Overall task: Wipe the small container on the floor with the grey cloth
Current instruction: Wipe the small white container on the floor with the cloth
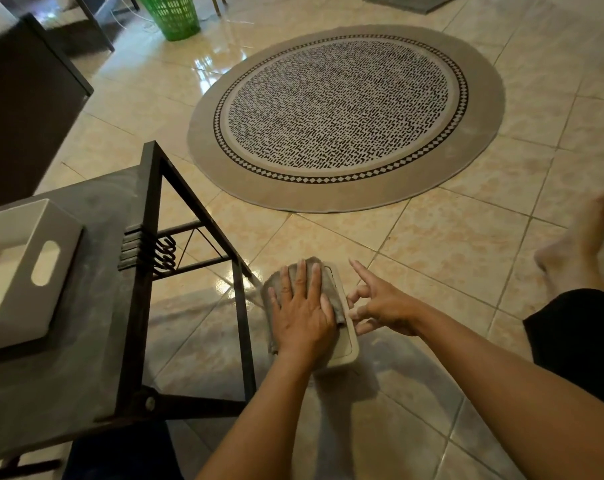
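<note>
A small pale rectangular container [349, 344] sits on the tiled floor near the bottom middle of the head view. A grey cloth [331, 292] lies spread over its top. My left hand [302, 313] presses flat on the cloth with fingers spread. My right hand [380, 303] touches the container's right edge with its fingertips, index finger pointing up and away. Most of the container's top is hidden under the cloth and my left hand.
A dark low table [96, 306] with a black metal frame stands at the left, carrying a white tray [19, 271]. A round patterned rug [345, 116] lies ahead. A green basket [172, 15] stands far back. My bare foot [577, 244] rests at the right.
</note>
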`<action>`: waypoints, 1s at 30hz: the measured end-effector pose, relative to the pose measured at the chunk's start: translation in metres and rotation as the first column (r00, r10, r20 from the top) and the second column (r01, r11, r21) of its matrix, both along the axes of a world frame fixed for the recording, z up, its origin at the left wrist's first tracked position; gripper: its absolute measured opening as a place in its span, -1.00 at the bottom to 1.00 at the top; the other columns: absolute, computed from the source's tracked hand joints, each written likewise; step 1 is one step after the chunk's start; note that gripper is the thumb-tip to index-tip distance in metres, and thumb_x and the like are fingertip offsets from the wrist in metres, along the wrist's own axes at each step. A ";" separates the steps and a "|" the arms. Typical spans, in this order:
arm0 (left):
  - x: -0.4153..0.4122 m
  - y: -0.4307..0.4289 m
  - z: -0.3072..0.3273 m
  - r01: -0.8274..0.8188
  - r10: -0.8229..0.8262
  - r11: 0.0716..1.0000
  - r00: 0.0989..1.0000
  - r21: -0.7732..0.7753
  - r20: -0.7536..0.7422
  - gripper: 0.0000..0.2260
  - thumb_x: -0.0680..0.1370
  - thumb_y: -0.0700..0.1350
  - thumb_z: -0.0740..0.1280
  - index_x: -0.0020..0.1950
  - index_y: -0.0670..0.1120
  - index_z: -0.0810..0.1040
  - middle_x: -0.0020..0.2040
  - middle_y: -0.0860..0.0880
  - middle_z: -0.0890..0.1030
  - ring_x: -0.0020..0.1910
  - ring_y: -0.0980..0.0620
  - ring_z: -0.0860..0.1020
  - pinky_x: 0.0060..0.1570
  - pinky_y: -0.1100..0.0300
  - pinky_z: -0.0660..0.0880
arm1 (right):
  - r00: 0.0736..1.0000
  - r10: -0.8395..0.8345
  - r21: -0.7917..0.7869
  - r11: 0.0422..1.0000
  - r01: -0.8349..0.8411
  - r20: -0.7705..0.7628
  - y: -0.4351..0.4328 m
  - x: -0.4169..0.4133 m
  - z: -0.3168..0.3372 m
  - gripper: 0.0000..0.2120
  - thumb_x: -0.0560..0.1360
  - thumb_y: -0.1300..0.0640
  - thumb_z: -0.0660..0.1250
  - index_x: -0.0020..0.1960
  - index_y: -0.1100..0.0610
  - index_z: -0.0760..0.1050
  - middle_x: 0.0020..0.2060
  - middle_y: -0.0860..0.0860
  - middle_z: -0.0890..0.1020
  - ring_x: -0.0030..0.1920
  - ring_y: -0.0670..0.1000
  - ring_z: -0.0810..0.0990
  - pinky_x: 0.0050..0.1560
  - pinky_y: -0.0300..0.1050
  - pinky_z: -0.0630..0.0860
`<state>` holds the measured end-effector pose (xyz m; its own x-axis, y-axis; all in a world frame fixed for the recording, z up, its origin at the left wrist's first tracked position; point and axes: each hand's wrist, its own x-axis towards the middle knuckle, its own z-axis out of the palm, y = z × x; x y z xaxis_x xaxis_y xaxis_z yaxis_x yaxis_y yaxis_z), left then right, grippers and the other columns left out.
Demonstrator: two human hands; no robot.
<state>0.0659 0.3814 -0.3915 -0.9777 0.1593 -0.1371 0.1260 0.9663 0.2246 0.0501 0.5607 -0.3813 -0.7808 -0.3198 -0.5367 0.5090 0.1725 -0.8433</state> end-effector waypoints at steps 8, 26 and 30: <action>0.056 0.017 -0.014 -0.100 0.099 0.995 0.994 -0.021 -0.051 -0.41 0.61 0.09 -0.01 0.61 -0.02 -0.07 0.62 -0.11 -0.12 0.58 -0.19 -0.11 0.45 -0.13 -0.27 | 0.993 -0.116 -0.066 0.991 0.115 -0.019 -0.002 0.015 -0.001 0.00 0.49 0.52 0.32 0.60 -0.19 -0.08 -0.08 0.16 0.49 -0.27 0.01 0.61 -0.28 -0.04 0.67; 0.023 -0.012 -0.006 0.392 -0.398 0.914 0.916 -0.103 -0.049 -0.44 0.65 0.15 -0.07 0.60 0.10 -0.19 0.62 0.02 -0.21 0.57 -0.03 -0.29 0.47 -0.13 -0.21 | 0.871 0.442 0.654 0.727 -0.207 -0.215 0.022 -0.059 0.034 -0.53 0.66 0.25 0.10 0.51 -0.08 0.33 0.34 0.15 0.49 0.22 0.11 0.47 0.13 -0.08 0.40; 0.021 -0.018 -0.002 0.422 -0.427 0.903 0.903 -0.082 -0.053 -0.45 0.65 0.16 -0.09 0.59 0.13 -0.23 0.61 0.06 -0.25 0.56 0.01 -0.34 0.48 -0.10 -0.27 | 0.846 0.525 0.623 0.695 -0.361 -0.095 0.020 -0.067 0.038 -0.49 0.66 0.19 0.15 0.55 -0.17 0.23 0.27 0.10 0.47 0.15 0.07 0.48 0.11 -0.07 0.45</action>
<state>0.0868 0.3630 -0.3930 -0.8270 0.5537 -0.0972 0.5399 0.8304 0.1373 -0.0166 0.5808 -0.3437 -0.7560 -0.3677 -0.5415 0.0370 0.8020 -0.5962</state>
